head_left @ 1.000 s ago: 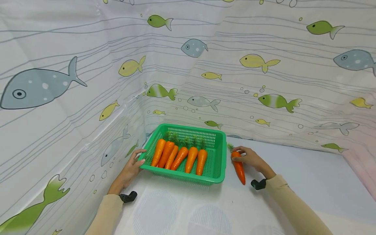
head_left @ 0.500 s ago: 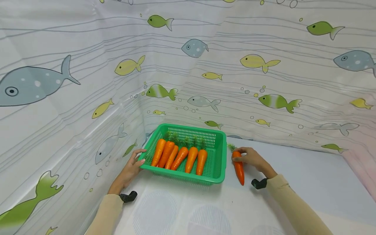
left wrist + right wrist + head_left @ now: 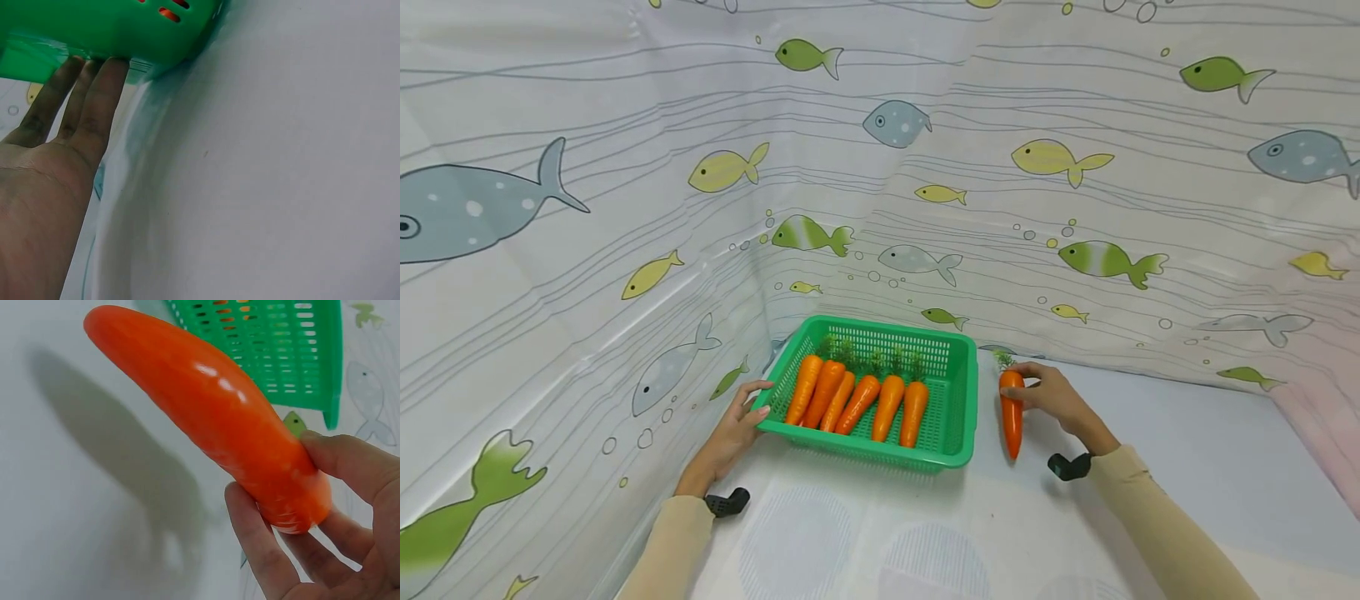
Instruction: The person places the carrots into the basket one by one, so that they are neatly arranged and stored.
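Observation:
In the head view, my right hand pinches an orange carrot near its leafy end, to the right of the green basket. The right wrist view shows the thumb and fingers on opposite sides of this glossy carrot. Its shadow falls apart from it on the white surface, so it hangs a little above. At the basket's left front corner rests my left hand. Its fingers lie fairly straight against the basket in the left wrist view, where the thumb is hidden.
Several orange carrots with green tops lie side by side in the basket, mostly toward its left. Fish-patterned sheets rise behind and along the left. White covering spreads beneath the basket.
My right hand has raised the carrot slightly and shifted it a little away from me, turning it more upright in the head view. The left hand and basket have stayed put.

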A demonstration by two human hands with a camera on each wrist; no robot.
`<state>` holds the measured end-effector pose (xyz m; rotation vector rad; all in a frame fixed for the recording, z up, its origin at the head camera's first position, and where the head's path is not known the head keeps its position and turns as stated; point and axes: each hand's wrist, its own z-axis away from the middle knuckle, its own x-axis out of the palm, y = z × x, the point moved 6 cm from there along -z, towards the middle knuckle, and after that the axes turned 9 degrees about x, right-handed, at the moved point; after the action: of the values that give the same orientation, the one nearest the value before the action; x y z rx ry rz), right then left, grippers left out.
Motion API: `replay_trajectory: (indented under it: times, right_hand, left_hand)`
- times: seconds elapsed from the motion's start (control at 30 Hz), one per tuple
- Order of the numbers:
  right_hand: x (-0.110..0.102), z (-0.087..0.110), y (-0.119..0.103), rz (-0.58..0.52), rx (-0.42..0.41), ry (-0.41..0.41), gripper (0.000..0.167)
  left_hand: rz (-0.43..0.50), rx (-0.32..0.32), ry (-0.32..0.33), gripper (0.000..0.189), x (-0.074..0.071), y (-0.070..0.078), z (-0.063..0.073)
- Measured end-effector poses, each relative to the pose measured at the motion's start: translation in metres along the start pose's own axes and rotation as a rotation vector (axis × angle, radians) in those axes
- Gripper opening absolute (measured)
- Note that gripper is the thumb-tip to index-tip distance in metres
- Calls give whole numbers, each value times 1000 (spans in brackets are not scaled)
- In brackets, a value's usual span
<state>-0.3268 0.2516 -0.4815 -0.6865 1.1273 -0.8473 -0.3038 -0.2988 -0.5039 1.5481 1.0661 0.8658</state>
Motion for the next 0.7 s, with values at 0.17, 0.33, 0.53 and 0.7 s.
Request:
replay_trajectory:
  times: [0.17,0.33,0.53,0.7]
  right_hand:
    - [-2,7,-9,-39,-16,1,65]
    - [-2,10,-21,-113,-43,-14,65]
    - [-1,11,-32,-161,-42,-18,65]
    - [-2,15,-45,-201,-54,-21,68]
  left_hand:
    - [6,6,-4,45,1,0,0]
    - [6,5,0,45,1,2,0]
    - [-1,-8,3,46,3,3,1]
    - [0,-7,6,46,1,1,0]
